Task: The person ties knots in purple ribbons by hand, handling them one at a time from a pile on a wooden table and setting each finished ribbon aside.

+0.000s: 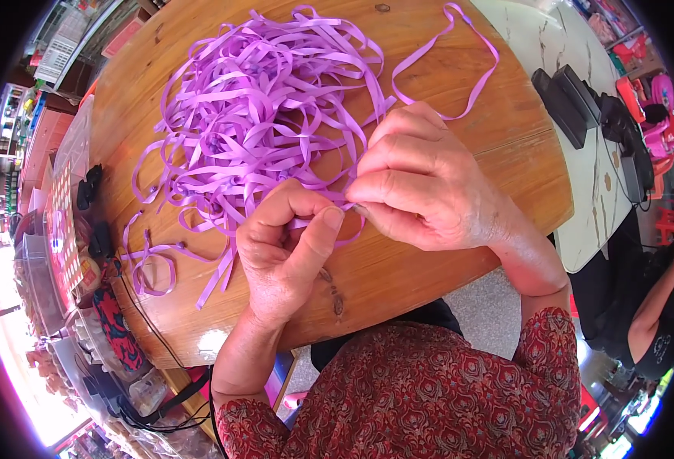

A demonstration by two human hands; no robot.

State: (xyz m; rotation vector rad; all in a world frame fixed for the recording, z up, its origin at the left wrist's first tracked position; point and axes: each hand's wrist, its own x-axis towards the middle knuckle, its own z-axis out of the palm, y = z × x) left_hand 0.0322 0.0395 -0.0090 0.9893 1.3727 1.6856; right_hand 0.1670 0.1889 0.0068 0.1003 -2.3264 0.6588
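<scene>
A large tangled heap of purple ribbons point(253, 99) lies on the round wooden table point(497, 168), several of them knotted. In front of the heap, my left hand point(287, 249) pinches a purple ribbon between thumb and bent forefinger. Right beside it, my right hand point(425, 187) is closed on the ribbon too, its fingertips almost touching my left thumb. The short stretch between my fingertips is mostly hidden, so I cannot tell whether a knot is there. One ribbon loop point(493, 57) lies apart from the heap, beyond my right hand.
To the right stands a white marbled table point(593, 222) with black box-shaped devices point(570, 103) and cables. Another person's arm point(658, 302) shows at the far right. Packages and a patterned red and dark pouch point(119, 329) crowd the left edge, where a thin black cable runs.
</scene>
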